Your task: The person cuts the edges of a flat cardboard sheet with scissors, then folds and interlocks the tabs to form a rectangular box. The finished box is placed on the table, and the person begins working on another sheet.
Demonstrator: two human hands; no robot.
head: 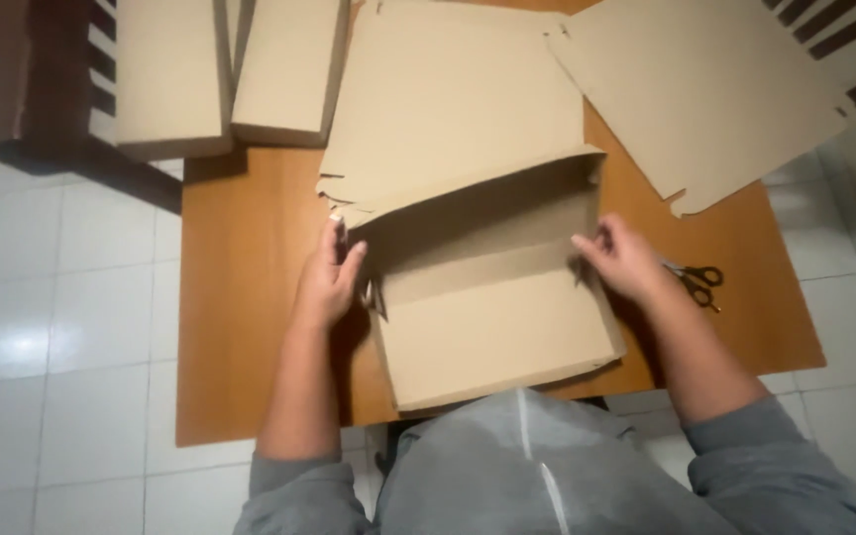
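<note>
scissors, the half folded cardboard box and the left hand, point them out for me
scissors (697, 280), head view, on the black handles
half folded cardboard box (492, 332), head view, on its bare floor panel
left hand (329, 282), head view, on the back of the hand

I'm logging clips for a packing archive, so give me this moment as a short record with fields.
setting: wooden table on a white tiled floor
left hand: left hand grips the left side flap of the half-folded cardboard box
right hand: right hand presses the box's right wall
box state: base flat, lid panel raised behind, sides partly up
nearby: black scissors right of the right hand
background: flat cardboard sheet at upper right; two finished boxes at upper left
</note>
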